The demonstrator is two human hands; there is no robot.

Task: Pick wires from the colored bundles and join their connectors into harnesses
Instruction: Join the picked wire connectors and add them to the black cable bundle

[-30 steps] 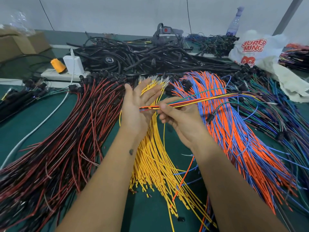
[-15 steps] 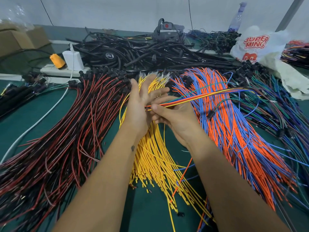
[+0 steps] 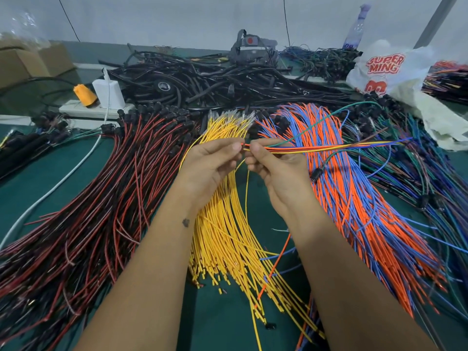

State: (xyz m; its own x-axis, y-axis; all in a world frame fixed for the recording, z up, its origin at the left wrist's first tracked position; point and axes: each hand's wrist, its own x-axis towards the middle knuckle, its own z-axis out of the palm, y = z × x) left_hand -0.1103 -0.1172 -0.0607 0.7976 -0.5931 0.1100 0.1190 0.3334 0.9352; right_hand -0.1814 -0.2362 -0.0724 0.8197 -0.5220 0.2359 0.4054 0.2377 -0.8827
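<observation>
Two hands meet above the green mat [image 3: 228,325]: the left hand [image 3: 210,164] and right hand [image 3: 276,165] both pinch the near end of a thin bunch of mixed wires [image 3: 329,147] that stretches right. Under them fans a yellow bundle [image 3: 228,239] of smooth, slender strands; a red-and-black bundle [image 3: 101,211] lies left, an orange-and-blue bundle [image 3: 359,198] right. Far right, a crumpled white plastic bag [image 3: 387,69] slumps, its contents hidden.
</observation>
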